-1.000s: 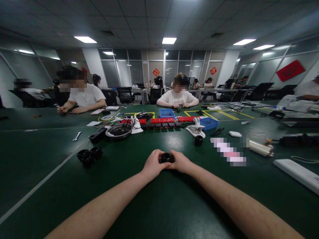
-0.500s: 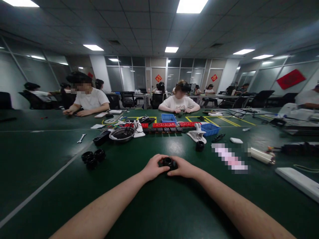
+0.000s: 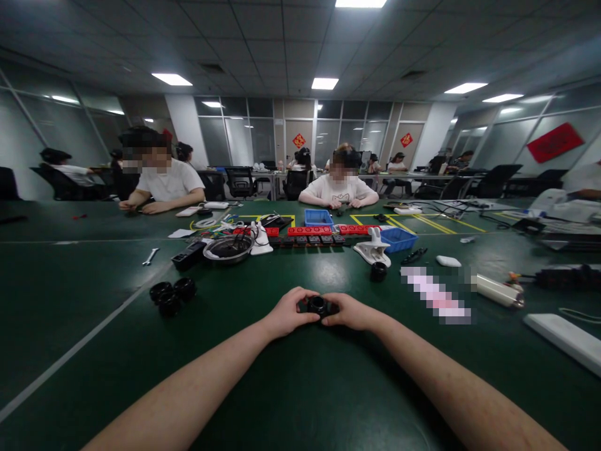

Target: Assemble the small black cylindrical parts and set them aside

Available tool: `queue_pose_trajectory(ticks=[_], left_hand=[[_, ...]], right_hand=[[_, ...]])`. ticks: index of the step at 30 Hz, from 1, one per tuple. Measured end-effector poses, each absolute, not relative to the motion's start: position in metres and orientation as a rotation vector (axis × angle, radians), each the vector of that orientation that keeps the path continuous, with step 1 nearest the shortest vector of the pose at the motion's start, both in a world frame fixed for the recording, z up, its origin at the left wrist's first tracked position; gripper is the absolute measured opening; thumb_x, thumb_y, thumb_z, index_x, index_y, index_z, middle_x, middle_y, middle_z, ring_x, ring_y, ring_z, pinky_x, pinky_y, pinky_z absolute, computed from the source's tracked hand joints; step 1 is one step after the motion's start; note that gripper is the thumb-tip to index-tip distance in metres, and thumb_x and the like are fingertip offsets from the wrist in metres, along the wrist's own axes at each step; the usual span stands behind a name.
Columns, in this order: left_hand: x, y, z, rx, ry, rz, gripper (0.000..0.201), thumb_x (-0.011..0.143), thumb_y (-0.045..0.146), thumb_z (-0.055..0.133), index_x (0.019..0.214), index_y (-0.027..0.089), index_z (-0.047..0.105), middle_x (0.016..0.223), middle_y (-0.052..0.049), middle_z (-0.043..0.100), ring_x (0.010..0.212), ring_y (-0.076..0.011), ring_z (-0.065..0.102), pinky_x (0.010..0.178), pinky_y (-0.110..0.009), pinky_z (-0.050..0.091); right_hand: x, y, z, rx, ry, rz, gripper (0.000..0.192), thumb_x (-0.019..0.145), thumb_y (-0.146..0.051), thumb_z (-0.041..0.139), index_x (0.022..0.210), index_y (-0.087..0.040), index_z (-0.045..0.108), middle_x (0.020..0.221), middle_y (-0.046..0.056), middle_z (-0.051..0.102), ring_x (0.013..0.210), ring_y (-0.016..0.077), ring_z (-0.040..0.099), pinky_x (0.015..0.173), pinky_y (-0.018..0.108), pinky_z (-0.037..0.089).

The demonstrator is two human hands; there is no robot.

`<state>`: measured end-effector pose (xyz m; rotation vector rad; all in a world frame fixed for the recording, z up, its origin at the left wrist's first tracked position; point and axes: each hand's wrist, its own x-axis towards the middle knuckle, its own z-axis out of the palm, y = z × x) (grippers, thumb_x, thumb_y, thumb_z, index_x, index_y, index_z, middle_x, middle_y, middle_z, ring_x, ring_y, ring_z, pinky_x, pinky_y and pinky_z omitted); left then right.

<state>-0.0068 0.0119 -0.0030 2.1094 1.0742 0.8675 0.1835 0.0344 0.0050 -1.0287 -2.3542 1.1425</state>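
Both hands meet at the middle of the green table (image 3: pixel 300 388), and between them sits a small black ring (image 3: pixel 318 305). The left hand (image 3: pixel 287 312) curls its fingers around the ring's left side; the right hand (image 3: pixel 350 311) pinches the right side. Both grip the ring.

Bare table lies open all around the hands. To the left, well apart, three black rings (image 3: pixel 171 294) cluster together. Ahead and right stands a black cap (image 3: pixel 378 270), just before a white clamp (image 3: pixel 374 247). Farther right lies a white tube (image 3: pixel 498 292); a white bar (image 3: pixel 566 335) nears the right edge.

A white line (image 3: pixel 84 344) crosses the mat diagonally. Two people in white shirts sit across the table, under ceiling lights.
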Motion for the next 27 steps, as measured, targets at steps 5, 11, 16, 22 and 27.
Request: queue_pose_trajectory(ticks=[5, 11, 16, 22, 27], left_hand=[[-0.001, 0.008, -0.002, 2.098, 1.211, 0.912, 0.037, 0.059, 0.032, 0.067, 0.091, 0.019, 0.055, 0.085, -0.001, 0.049, 0.077, -0.0157, 0.049, 0.064, -0.025, 0.041], [0.011, 0.005, -0.009, 2.001, 1.473, 1.091, 0.033, 0.057, 0.027, 0.068, 0.086, 0.017, 0.054, 0.082, -0.001, 0.049, 0.075, -0.0157, 0.049, 0.067, -0.026, 0.041], [0.006, 0.005, -0.007, 2.043, 1.411, 1.072, 0.033, 0.06, 0.024, 0.066, 0.091, 0.018, 0.055, 0.083, -0.002, 0.05, 0.076, -0.016, 0.049, 0.067, -0.026, 0.041], [-0.007, 0.006, 0.003, 2.167, 1.174, 0.872, 0.041, 0.064, 0.031, 0.063, 0.102, 0.022, 0.054, 0.085, -0.001, 0.052, 0.076, -0.0155, 0.05, 0.065, -0.024, 0.041], [-0.01, 0.01, 0.004, 2.161, 1.166, 0.802, 0.046, 0.064, 0.034, 0.063, 0.107, 0.022, 0.053, 0.087, -0.002, 0.053, 0.076, -0.0155, 0.051, 0.065, -0.024, 0.041]], right_hand=[[0.179, 0.035, 0.0, -1.18, -2.338, 0.961, 0.029, 0.056, -0.028, 0.067, 0.077, -0.015, 0.051, 0.064, -0.004, 0.049, 0.058, 0.0101, 0.044, 0.05, 0.019, 0.031], [0.161, 0.027, -0.01, -1.511, -2.258, 0.488, 0.033, 0.057, -0.042, 0.063, 0.072, -0.017, 0.048, 0.068, 0.001, 0.054, 0.058, 0.0125, 0.047, 0.046, 0.02, 0.027], [0.159, 0.023, -0.006, -1.572, -2.27, 0.445, 0.043, 0.055, -0.051, 0.062, 0.077, -0.016, 0.05, 0.073, 0.005, 0.056, 0.063, 0.0159, 0.051, 0.049, 0.022, 0.029], [0.177, 0.026, 0.007, -1.202, -2.336, 0.766, 0.058, 0.052, -0.041, 0.069, 0.099, -0.015, 0.048, 0.093, 0.006, 0.054, 0.08, 0.018, 0.05, 0.065, 0.026, 0.038], [0.183, 0.028, 0.012, -1.103, -2.434, 0.986, 0.041, 0.06, -0.031, 0.065, 0.097, -0.016, 0.054, 0.083, 0.002, 0.057, 0.072, 0.0159, 0.051, 0.062, 0.025, 0.038]])
